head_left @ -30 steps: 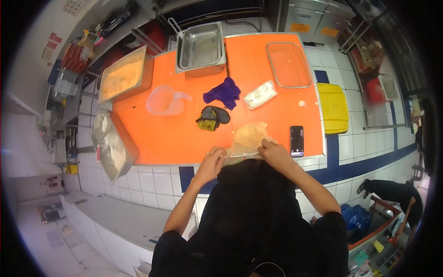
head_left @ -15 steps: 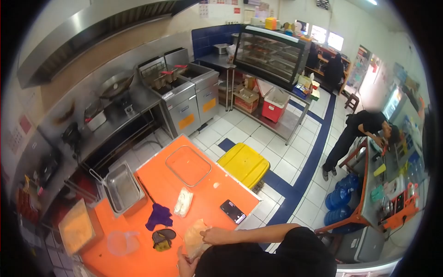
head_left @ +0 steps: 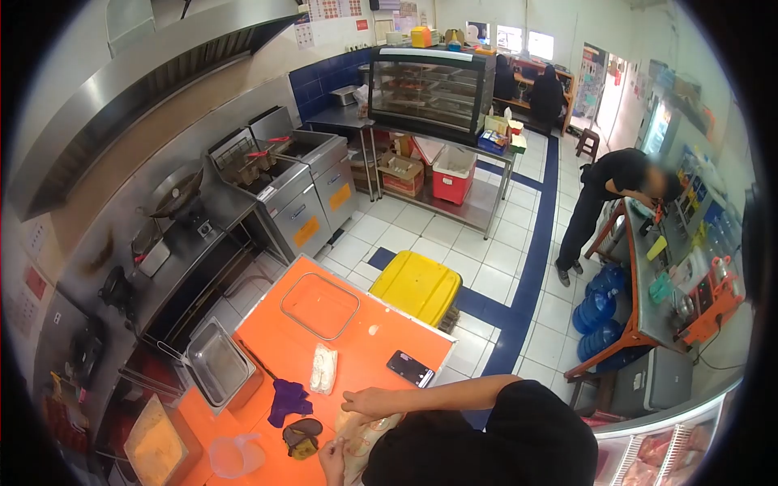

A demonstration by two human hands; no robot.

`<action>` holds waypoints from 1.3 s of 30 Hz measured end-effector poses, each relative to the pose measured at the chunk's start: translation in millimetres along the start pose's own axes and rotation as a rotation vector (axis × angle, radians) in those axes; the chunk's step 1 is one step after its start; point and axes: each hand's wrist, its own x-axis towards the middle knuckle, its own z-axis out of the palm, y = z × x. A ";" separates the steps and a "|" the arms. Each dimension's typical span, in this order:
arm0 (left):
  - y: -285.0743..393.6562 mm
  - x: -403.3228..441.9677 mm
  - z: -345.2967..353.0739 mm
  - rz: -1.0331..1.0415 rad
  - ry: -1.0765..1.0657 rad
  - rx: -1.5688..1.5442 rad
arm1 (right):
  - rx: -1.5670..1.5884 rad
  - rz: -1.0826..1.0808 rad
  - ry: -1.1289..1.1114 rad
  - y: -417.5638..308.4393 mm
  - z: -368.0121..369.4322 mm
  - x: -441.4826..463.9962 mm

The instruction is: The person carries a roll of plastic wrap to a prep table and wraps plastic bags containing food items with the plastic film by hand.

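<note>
As the bag lies at the near edge of the table, it seems to be being straightened by the left hand and right hand; both are curled against it, but whether it is gripped cannot be told. Next, a steady, even hold is probably called for.

Bright, even light falls across the orange surface and white floor, the fisheye lens bowing straight lines and sinking the corners into black. Glare whitens the far doorway and panels; a sheen streaks the steel hood; distant detail looks soft.
</note>
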 end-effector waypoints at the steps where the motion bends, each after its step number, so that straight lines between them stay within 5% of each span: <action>1: -10.0 1.8 1.6 0.000 -0.001 0.000 | 0.000 0.001 0.000 -3.9 -2.8 -4.8; 6: -6.6 -10.1 8.9 0.133 0.097 -0.086 | -0.061 -0.037 -0.042 -9.6 -6.6 -38.2; 11: 48.9 -17.2 5.2 0.043 0.123 0.063 | -0.116 -0.049 -0.025 -9.7 -16.9 -39.5; 16: 59.7 -23.7 9.4 0.125 0.073 0.108 | -0.114 0.101 -0.116 0.5 -1.4 -32.5; 19: 76.5 -21.8 11.7 -0.066 0.073 -0.041 | -0.323 0.096 -0.144 12.0 -0.7 -30.9; 21: 69.0 -27.9 4.8 -0.129 0.103 -0.039 | -0.097 0.085 -0.187 5.8 -11.5 -35.3; 24: 73.3 -27.6 -0.3 0.003 0.041 0.037 | 0.101 0.050 -0.230 -11.1 -27.7 -38.0; 26: 76.2 -23.9 3.0 0.437 0.075 0.256 | 0.183 0.038 -0.240 -19.2 -32.7 -35.6; 29: 62.5 -29.6 14.6 0.150 -0.062 -0.188 | 0.265 0.082 -0.292 -33.5 -39.7 -35.3; 39: 59.0 -38.1 10.7 -0.054 -0.012 -0.342 | 0.317 0.120 -0.407 -44.8 -117.3 -29.7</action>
